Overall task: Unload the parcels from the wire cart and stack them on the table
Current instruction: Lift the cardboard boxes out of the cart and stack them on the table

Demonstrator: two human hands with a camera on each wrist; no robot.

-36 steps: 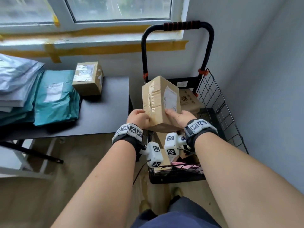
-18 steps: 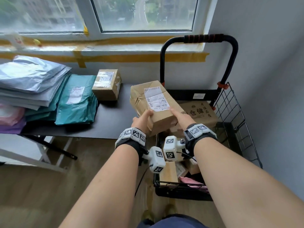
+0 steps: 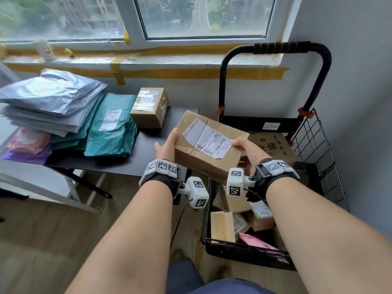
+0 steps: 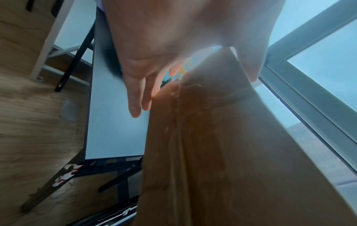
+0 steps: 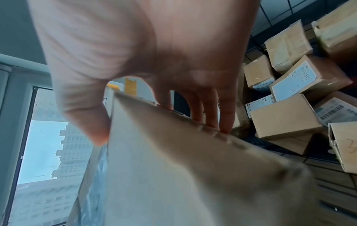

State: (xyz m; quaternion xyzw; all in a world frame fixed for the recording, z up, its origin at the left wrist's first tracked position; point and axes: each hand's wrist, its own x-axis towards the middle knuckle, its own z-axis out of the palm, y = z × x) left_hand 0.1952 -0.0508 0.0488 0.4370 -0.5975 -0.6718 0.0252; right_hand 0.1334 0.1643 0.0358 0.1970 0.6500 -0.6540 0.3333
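A brown cardboard box (image 3: 209,145) with a white label on top is held in the air over the table's right edge and the cart. My left hand (image 3: 166,145) holds its left end, and in the left wrist view the box (image 4: 212,152) has its corner between thumb and fingers. My right hand (image 3: 247,148) pinches the right end, thumb on top and fingers underneath (image 5: 210,116). Several more cardboard parcels (image 3: 222,225) lie in the black wire cart (image 3: 318,145). The dark table (image 3: 148,158) stands to its left.
On the table sit a small taped box (image 3: 149,107), teal mailers (image 3: 112,128) and a stack of grey mailers (image 3: 48,98). A large printed box (image 3: 273,145) and a pink mailer (image 3: 254,240) lie in the cart. The cart handle (image 3: 282,47) rises by the window wall.
The box has turned from standing on end to label up and has moved left, from over the cart toward the table. Both hands stayed on it.
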